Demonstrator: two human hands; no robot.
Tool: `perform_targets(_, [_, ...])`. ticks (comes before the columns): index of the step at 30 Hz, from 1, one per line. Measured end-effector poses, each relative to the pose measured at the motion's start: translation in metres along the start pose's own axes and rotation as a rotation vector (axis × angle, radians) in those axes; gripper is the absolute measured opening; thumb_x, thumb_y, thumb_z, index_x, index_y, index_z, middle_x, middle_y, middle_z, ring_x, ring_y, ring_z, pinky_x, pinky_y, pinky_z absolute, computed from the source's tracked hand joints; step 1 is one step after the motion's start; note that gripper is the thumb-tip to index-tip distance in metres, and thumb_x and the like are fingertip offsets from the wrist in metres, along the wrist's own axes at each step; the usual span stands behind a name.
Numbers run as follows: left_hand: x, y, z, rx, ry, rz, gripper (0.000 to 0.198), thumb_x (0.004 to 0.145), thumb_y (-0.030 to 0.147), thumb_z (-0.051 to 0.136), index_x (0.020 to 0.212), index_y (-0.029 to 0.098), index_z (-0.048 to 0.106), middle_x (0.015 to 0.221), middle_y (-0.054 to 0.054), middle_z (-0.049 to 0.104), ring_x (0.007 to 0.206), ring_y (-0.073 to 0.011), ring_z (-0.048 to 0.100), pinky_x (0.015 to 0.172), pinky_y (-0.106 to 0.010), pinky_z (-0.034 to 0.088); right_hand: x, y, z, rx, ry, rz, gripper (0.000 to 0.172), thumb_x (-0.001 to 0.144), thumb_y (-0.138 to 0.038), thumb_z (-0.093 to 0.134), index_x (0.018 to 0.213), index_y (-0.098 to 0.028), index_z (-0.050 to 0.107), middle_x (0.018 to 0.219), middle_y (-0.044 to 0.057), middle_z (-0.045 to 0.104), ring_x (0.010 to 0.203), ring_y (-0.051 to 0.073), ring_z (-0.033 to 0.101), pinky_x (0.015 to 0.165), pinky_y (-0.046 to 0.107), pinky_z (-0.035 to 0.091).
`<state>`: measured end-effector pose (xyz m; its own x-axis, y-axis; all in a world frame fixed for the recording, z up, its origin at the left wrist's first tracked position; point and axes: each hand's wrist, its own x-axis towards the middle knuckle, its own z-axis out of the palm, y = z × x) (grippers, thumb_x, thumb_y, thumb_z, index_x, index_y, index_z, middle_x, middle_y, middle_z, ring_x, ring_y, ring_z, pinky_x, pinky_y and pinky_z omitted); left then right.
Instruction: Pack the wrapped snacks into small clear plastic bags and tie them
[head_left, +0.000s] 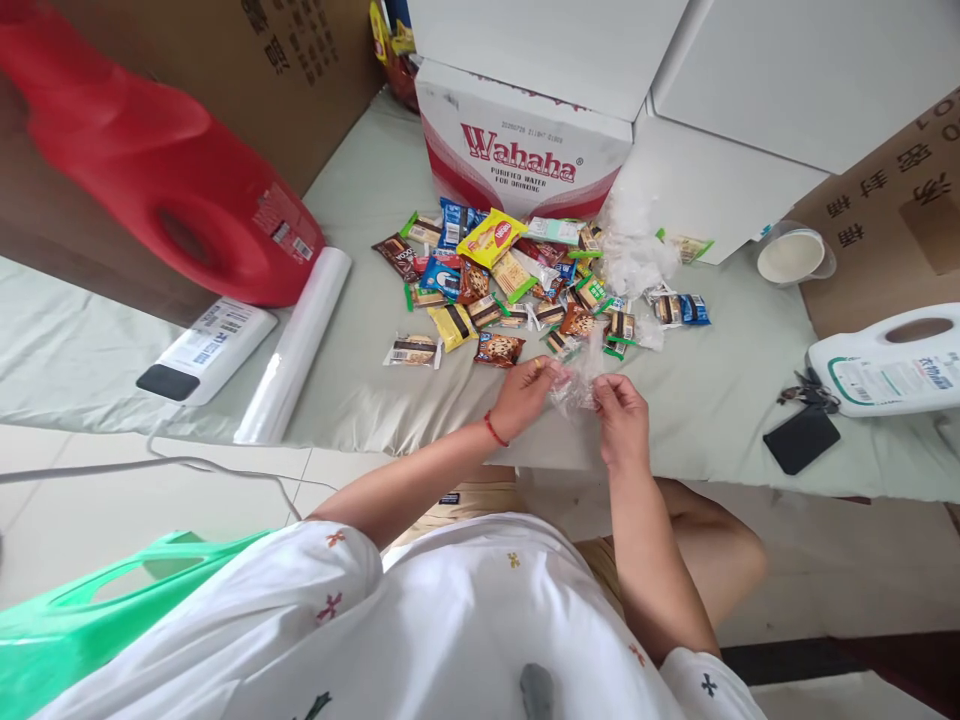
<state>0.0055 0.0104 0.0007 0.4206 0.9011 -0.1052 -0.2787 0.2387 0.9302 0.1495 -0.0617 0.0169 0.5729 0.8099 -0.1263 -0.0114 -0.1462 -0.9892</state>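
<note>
Between my two hands, just over the front edge of the cloth-covered surface, is a crumpled clear plastic bag (pixel 576 388). My left hand (pixel 525 392), with a red cord at the wrist, pinches its left side. On the other side my right hand (pixel 621 408) grips the plastic between thumb and fingers. Right behind the bag lies a pile of wrapped snacks, among them a yellow packet (pixel 491 237), a brown cookie packet (pixel 500 349) and a blue packet (pixel 441 278). More crumpled clear plastic bags (pixel 637 240) are heaped at the pile's right side.
Behind the pile stands a Wahaha water carton (pixel 525 150). To the left are a red jug (pixel 172 170), a plastic film roll (pixel 296 345) and a white device (pixel 210 350). A paper cup (pixel 789 256), a white jug (pixel 885 362) and a black key wallet (pixel 801 438) are at right.
</note>
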Motion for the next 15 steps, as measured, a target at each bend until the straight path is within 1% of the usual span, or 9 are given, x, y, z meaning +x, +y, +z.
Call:
perform_targets(3, [0.002,0.012,-0.015,-0.222,0.106,-0.174,0.036,0.082,0.051,0.077,0.079,0.019,0.06,0.077,-0.001,0.069,0.073,-0.0157,0.067,0.077,-0.031,0.057,0.005,-0.011,-0.017,0.193,-0.02,0.153,0.04,0.068,-0.052,0.085,0.082,-0.023,0.061,0.083,-0.001,0.065,0.075,0.014,0.058,0.069,0.026,0.052])
perform_targets(5, [0.003,0.02,-0.026,-0.294,0.161,-0.264,0.032,0.084,0.046,0.075,0.079,0.019,0.058,0.074,0.0,0.067,0.065,-0.0144,0.066,0.07,-0.03,0.058,0.01,-0.017,-0.03,0.267,-0.031,0.225,0.045,0.062,-0.051,0.09,0.083,-0.023,0.061,0.089,0.001,0.069,0.076,0.014,0.062,0.068,0.028,0.056])
perform_targets(6, [0.003,0.025,-0.031,-0.307,0.194,-0.284,0.031,0.085,0.045,0.073,0.079,0.019,0.057,0.071,0.0,0.066,0.061,-0.0127,0.063,0.065,-0.028,0.056,0.012,-0.019,-0.037,0.28,-0.037,0.244,0.047,0.06,-0.051,0.091,0.083,-0.024,0.061,0.089,0.001,0.07,0.073,0.013,0.062,0.066,0.027,0.056])
perform_targets(7, [0.002,0.029,-0.037,-0.309,0.234,-0.287,0.031,0.087,0.044,0.072,0.078,0.019,0.055,0.068,0.002,0.062,0.055,-0.0105,0.058,0.058,-0.025,0.053,0.013,-0.022,-0.044,0.278,-0.046,0.255,0.048,0.059,-0.051,0.092,0.083,-0.024,0.061,0.087,0.001,0.07,0.069,0.012,0.061,0.061,0.025,0.054])
perform_targets(9, [-0.001,0.035,-0.047,-0.272,0.291,-0.265,0.034,0.09,0.046,0.069,0.075,0.02,0.052,0.058,0.006,0.051,0.043,-0.0066,0.042,0.044,-0.02,0.039,0.015,-0.026,-0.057,0.247,-0.082,0.27,0.048,0.058,-0.05,0.094,0.08,-0.023,0.062,0.08,0.0,0.068,0.061,0.01,0.056,0.051,0.02,0.047])
perform_targets(11, [-0.007,0.039,-0.057,-0.208,0.293,-0.249,0.038,0.093,0.05,0.067,0.073,0.02,0.052,0.052,0.008,0.04,0.039,-0.0052,0.028,0.038,-0.02,0.025,0.017,-0.028,-0.071,0.19,-0.147,0.298,0.047,0.058,-0.049,0.095,0.078,-0.021,0.063,0.076,-0.001,0.066,0.058,0.008,0.053,0.045,0.017,0.041])
perform_targets(13, [-0.013,0.039,-0.066,-0.144,0.245,-0.261,0.043,0.092,0.055,0.068,0.072,0.021,0.053,0.05,0.008,0.036,0.039,-0.0053,0.024,0.037,-0.021,0.018,0.021,-0.029,-0.085,0.122,-0.223,0.326,0.046,0.059,-0.049,0.096,0.078,-0.021,0.066,0.075,-0.001,0.066,0.058,0.008,0.053,0.044,0.016,0.04])
perform_targets(15, [-0.019,0.036,-0.072,-0.081,0.206,-0.28,0.049,0.089,0.062,0.07,0.068,0.021,0.052,0.05,0.007,0.035,0.04,-0.0058,0.026,0.038,-0.022,0.017,0.025,-0.026,-0.096,0.042,-0.27,0.332,0.046,0.06,-0.052,0.095,0.078,-0.02,0.067,0.075,0.0,0.067,0.058,0.008,0.052,0.045,0.017,0.041])
